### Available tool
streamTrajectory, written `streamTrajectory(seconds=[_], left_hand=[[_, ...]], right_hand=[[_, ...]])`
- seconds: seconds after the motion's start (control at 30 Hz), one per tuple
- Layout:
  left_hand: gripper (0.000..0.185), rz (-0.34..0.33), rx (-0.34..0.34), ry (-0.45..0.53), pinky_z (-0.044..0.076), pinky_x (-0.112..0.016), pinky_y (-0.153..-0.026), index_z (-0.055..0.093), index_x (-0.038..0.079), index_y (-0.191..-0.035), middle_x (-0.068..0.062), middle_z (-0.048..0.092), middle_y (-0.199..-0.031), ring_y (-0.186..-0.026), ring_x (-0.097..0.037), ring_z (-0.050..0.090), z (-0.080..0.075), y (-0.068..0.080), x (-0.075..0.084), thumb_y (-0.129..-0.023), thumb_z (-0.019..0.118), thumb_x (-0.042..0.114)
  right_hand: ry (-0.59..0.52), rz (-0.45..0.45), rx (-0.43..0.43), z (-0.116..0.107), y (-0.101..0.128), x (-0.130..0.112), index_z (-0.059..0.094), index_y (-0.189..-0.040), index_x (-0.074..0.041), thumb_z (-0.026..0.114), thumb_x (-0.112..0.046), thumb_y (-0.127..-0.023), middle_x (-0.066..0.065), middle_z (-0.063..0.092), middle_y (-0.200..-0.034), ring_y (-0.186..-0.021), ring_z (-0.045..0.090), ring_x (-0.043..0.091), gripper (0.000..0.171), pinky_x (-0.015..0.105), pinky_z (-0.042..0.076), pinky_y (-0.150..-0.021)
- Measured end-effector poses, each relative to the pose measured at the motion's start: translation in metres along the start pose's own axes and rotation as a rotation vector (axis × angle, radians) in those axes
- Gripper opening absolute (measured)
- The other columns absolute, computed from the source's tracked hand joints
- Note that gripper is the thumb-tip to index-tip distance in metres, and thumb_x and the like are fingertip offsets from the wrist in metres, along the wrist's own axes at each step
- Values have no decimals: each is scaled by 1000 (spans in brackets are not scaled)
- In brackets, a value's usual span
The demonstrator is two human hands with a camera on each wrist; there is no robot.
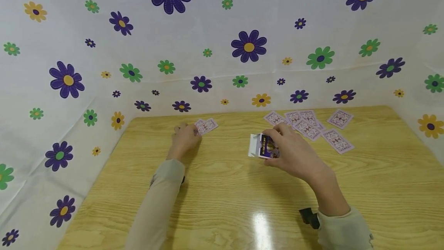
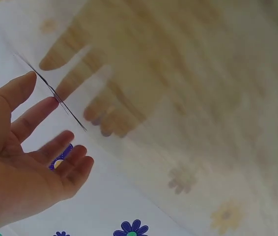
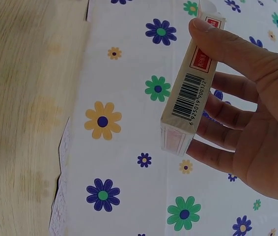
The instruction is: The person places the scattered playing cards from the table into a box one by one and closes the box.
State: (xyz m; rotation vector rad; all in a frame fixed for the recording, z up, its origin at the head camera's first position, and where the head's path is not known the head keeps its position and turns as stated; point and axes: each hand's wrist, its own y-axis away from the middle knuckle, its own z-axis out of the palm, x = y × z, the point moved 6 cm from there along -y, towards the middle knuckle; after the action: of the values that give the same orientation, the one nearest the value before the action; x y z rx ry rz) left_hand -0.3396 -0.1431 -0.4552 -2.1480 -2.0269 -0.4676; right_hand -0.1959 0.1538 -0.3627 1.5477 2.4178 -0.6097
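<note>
My right hand [image 1: 295, 152] grips a playing-card box [image 1: 261, 146] just above the middle of the wooden table [image 1: 222, 200]. In the right wrist view the thumb and fingers of my right hand [image 3: 257, 113] clamp the box [image 3: 188, 98] by its narrow sides, barcode showing and top flap open. My left hand [image 1: 184, 139] rests at the back left beside two face-down cards [image 1: 207, 125]. In the left wrist view my left hand [image 2: 26, 147] has loosely straight fingers, and a thin card edge [image 2: 55, 93] runs by the fingertips.
Several face-down cards [image 1: 312, 126] lie spread at the back right of the table. A white cloth with coloured flowers [image 1: 208, 30] walls the table on the back and both sides. Card edges [image 3: 60, 196] show against this cloth in the right wrist view.
</note>
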Motion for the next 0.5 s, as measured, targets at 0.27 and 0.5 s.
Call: streamTrajectory(seconds=[0.27,0.5], left_hand=[[21,40,18,-28,43,-52,-89,66,1,-97,-16,61,-104,-100,-38,50,5,-8,0,-93,64,22],[18,35,-28,59,46,-44,-86,64,-3,-100,-16,59,-104,-96,-32,53,5,-8,2,-90,68,12]], right_hand=[[-2,-6,3,0,0,0,56,-135,-6,90,-25,-73,16,54,-123,-102,57,29,74,46,53,-87],[-8,-6,2,0,0,-1,56,-135,-5,90,-23,-73,17,54,-122,-102,57,29,73,46,53,-87]])
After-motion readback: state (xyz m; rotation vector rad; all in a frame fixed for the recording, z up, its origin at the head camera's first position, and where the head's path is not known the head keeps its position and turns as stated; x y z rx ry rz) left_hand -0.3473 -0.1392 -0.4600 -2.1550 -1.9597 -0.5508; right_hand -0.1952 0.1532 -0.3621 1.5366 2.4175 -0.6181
